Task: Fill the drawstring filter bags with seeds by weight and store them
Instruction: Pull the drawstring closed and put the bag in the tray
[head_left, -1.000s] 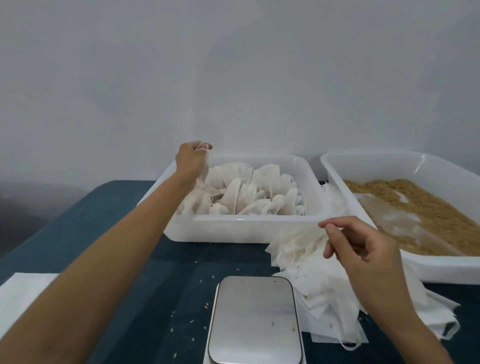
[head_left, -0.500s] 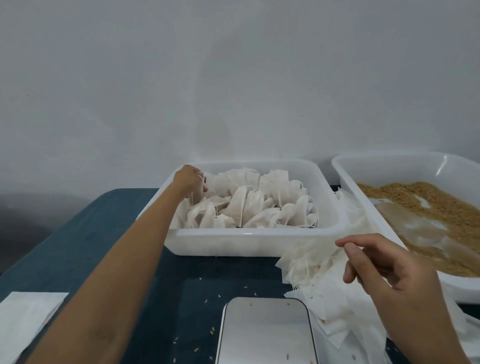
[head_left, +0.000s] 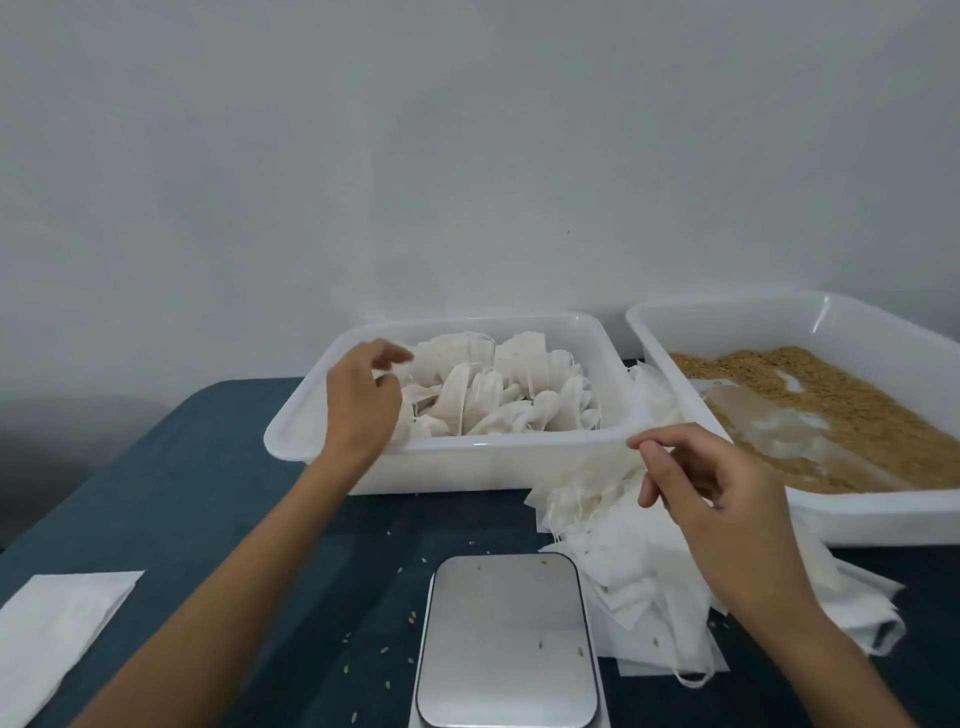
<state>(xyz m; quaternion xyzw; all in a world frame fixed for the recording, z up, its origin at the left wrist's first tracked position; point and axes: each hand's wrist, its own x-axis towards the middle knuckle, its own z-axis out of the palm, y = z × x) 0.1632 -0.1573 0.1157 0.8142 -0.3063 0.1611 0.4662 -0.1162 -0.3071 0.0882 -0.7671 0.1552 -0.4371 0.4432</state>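
Note:
A white tub in the middle holds several filled white filter bags. My left hand hovers over the tub's left part with fingers loosely spread, holding nothing. A second white tub on the right contains brown seeds and a flat clear scoop or bag lying in them. A heap of empty drawstring filter bags lies between the tubs and the scale. My right hand hangs above this heap, fingers relaxed and slightly curled, empty. The steel scale platform sits at the near edge, bare but for a few seeds.
The dark blue tablecloth has loose seeds scattered left of the scale. A white folded sheet lies at the near left. A plain grey wall stands right behind the tubs.
My left hand lowered a filled bag into the middle tub, let it go and opened its fingers. My right hand stayed above the empty bags.

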